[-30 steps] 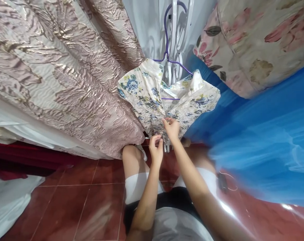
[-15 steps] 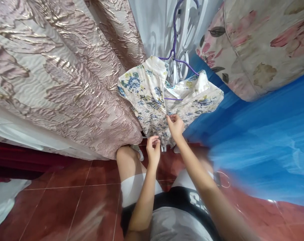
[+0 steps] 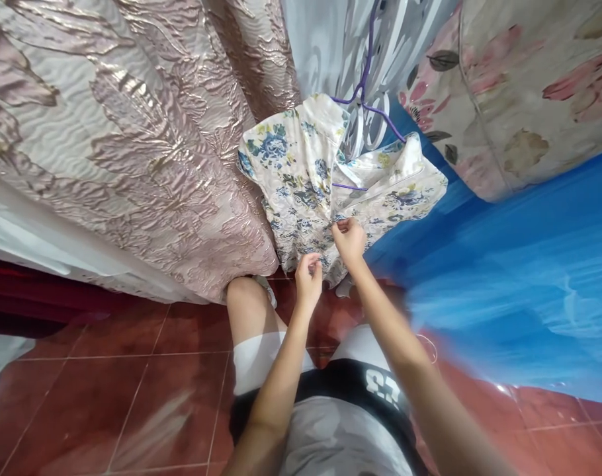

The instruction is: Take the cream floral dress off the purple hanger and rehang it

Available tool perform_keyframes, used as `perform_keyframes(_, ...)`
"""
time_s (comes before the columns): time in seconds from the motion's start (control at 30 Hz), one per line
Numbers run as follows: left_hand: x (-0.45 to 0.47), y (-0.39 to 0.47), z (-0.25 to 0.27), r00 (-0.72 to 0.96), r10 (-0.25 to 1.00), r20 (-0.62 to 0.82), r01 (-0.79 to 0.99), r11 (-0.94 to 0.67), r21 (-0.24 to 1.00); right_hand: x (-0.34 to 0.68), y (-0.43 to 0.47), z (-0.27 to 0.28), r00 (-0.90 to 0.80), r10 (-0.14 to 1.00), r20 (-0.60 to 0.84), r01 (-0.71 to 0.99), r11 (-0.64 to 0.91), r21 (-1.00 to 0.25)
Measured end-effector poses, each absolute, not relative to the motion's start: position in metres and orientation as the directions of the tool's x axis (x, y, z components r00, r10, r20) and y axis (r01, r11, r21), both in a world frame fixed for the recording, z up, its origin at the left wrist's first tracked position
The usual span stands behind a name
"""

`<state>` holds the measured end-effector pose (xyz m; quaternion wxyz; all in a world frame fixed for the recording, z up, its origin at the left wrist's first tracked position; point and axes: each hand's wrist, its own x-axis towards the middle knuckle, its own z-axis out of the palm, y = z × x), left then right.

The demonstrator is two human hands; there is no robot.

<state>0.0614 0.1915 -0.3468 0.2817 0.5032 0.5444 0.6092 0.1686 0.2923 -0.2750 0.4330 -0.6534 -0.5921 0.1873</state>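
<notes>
A cream sleeveless-looking blouse (image 3: 301,192) with blue and yellow flowers hangs from a purple hanger (image 3: 364,99), its neckline spread apart. My right hand (image 3: 349,241) pinches the front edge of the blouse below the neck opening. Lower and to the left, my left hand (image 3: 309,281) has its fingers curled in against the lower front of the same blouse. The bit of cloth between those fingertips is mostly hidden. Whether the blouse front is fastened under my hands is too small to make out.
Pink and gold embossed curtain cloth (image 3: 182,165) fills the left side. White scrolled metalwork (image 3: 363,125) stands behind the hanger. To the right hang a flower-printed cloth (image 3: 509,99) and a bright blue cloth (image 3: 519,277). Red tiles (image 3: 147,396) cover the floor around my legs.
The hanger and the neck of the blouse appear slightly further right and higher in view. Both hands have shifted up a little, with the right hand keeping its pinch on the front edge.
</notes>
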Motion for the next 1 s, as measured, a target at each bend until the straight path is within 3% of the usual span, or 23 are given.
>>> perform_keyframes(0.23,0.079,0.272,-0.319,-0.326,0.813,0.482,0.318,-0.385,0.866,0.183,0.224,-0.303,0.157,0.975,0.156,0.326,0.097,-0.94)
perform_keyframes(0.4,0.084,0.293,-0.309,-0.329,0.792,0.515,0.414,-0.369,0.832,0.199,0.14,-0.344,0.164,0.986,-0.023,0.197,-0.055,-0.979)
perform_keyframes(0.53,0.076,0.289,-0.309,-0.265,0.829,0.492,0.385,-0.376,0.842,0.206,0.11,-0.355,0.187,0.975,-0.12,0.127,-0.145,-0.981)
perform_keyframes(0.77,0.063,0.197,-0.287,-0.154,0.942,0.298,0.243,-0.257,0.936,0.197,0.14,-0.302,0.158,0.981,-0.116,0.015,-0.119,-0.993)
perform_keyframes(0.87,0.061,0.161,-0.269,-0.106,0.947,0.304,0.22,-0.275,0.936,0.186,0.154,-0.269,0.094,0.994,-0.052,-0.024,-0.05,-0.998)
perform_keyframes(1.0,0.058,0.147,-0.251,-0.064,0.927,0.371,0.319,-0.333,0.887,0.175,0.16,-0.244,0.116,0.993,0.015,-0.023,0.018,-1.0)
